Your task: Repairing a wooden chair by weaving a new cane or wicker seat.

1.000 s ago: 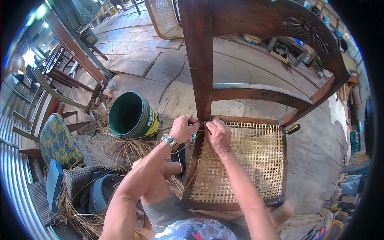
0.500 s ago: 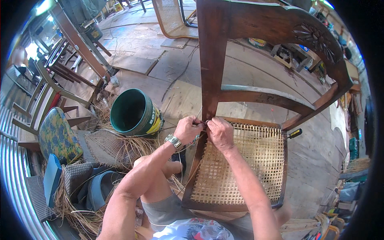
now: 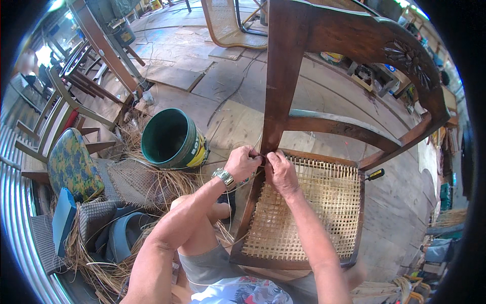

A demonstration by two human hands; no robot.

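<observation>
A dark wooden chair (image 3: 283,66) with a carved top rail stands in front of me. Its seat carries an open woven cane panel (image 3: 309,213) inside the wooden frame. At the seat's far left corner, beside the back post, my left hand (image 3: 242,163) pinches a thin cane strand (image 3: 261,139). Close against it, my right hand (image 3: 281,172) is closed at the same corner, its fingertips over the edge of the weave. What lies between the right fingertips is too small to make out.
A green bucket (image 3: 171,139) stands left of the chair among loose cane strips (image 3: 96,258). A screwdriver (image 3: 375,175) with a black and yellow handle sticks out at the seat's right edge. Farther left are a camouflage-patterned cushion (image 3: 76,164) and a blue block (image 3: 64,218).
The view has shifted slightly, so the chair back appears farther right. My hands stay at the same corner; the left has drawn slightly apart from the right.
</observation>
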